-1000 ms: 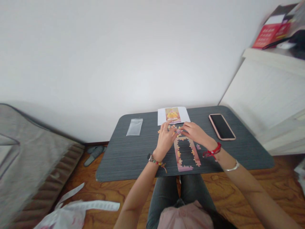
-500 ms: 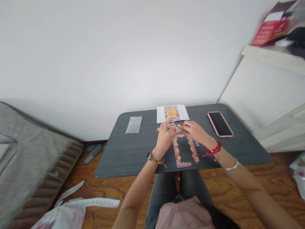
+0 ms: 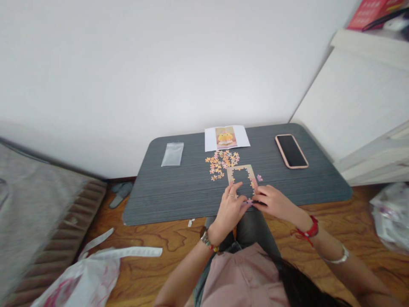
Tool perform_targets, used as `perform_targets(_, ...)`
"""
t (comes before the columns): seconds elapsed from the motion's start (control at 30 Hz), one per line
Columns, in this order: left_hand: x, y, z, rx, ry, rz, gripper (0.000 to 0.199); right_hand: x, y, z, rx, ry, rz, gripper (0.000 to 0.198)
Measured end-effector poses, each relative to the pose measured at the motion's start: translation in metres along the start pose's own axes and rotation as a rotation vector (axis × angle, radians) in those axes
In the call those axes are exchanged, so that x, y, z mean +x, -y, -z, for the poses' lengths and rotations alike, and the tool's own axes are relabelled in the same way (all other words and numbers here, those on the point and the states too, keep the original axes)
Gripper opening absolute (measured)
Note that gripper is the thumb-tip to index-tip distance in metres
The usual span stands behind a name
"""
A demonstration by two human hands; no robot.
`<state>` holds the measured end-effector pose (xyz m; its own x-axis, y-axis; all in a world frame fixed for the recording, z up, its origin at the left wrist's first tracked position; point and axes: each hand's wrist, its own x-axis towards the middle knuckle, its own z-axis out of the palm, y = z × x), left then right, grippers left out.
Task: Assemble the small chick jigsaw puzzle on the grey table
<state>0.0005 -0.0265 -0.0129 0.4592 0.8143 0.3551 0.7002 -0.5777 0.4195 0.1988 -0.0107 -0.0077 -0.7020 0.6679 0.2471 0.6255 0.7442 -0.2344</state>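
The puzzle [image 3: 252,174] lies flat on the table [image 3: 185,192], right under the grip, an interlocked border around an open middle. The left hand [image 3: 230,209] rests over its near left corner, forefinger reaching up that side and thumb at the near edge; the right hand [image 3: 276,202] is at the near right corner, thumb and fingers bent inward. A lilac piece [image 3: 249,201] shows between the two thumbs — whether either hand truly pinches it, I cannot tell.

The puzzle looks like thin card: light, fairly stiff piece by piece, but weak at the joints, so the narrow border would likely bend or part if lifted by one side. Best held down flat with fingertips near a joint, and single pieces pinched by their edges; the printed face may be a little slippery.

Beyond the grip and to its left lie the loose pieces [image 3: 225,158]; a purple piece [image 3: 259,177] sits just beyond the right hand.

As for containers, a clear bag [image 3: 173,154] lies flat, far left of the grip — no pieces show in it. Floor bags stand lower left [image 3: 86,279] and far right [image 3: 391,217], contents unclear.
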Motion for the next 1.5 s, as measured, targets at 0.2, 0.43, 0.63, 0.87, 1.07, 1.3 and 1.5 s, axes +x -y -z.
perform_targets(0.2, -0.004, -0.007, -0.011, 0.006, 0.020, 0.066, 0.007, -0.010, -0.001, -0.006, -0.062, 0.013, -0.028, 0.013)
perform_targets(0.43, -0.007, -0.008, -0.010, 0.031, 0.032, 0.076, 0.011, -0.010, -0.002, 0.001, -0.123, 0.023, -0.010, 0.011)
perform_targets(0.63, -0.009, -0.011, -0.013, 0.055, -0.007, 0.043, 0.012, -0.008, 0.001, 0.003, -0.164, 0.043, 0.007, 0.011)
perform_targets(0.87, -0.009, -0.010, -0.011, 0.060, 0.038, 0.013, 0.017, -0.005, 0.006, 0.008, -0.199, 0.057, 0.019, 0.012)
perform_targets(1.07, -0.010, -0.010, -0.012, 0.063, 0.009, 0.036, 0.013, -0.009, 0.011, -0.001, -0.206, 0.025, 0.028, 0.019)
perform_targets(1.3, -0.010, -0.009, -0.012, 0.055, 0.023, 0.037, 0.013, -0.012, 0.012, -0.006, -0.223, 0.029, 0.029, 0.019)
perform_targets(1.5, -0.010, -0.011, -0.008, 0.092, 0.081, -0.011, 0.016, -0.015, 0.029, -0.010, -0.279, 0.038, 0.004, 0.023)
